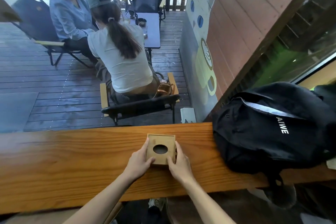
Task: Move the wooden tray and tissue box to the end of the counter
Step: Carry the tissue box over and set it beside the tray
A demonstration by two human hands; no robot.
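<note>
A square wooden tissue box (161, 142) with an oval hole in its lid sits on the long wooden counter (76, 158), near the middle. My left hand (140, 160) grips its left side, thumb on the lid's near corner. My right hand (180, 162) grips its right side in the same way. No tissue shows in the hole. No separate wooden tray is in view.
A black backpack (269, 127) lies on the counter just right of the box, filling that end. Beyond the glass, two people sit on folding chairs (140, 105) at a small table on a wooden deck. The counter stretches far to the left.
</note>
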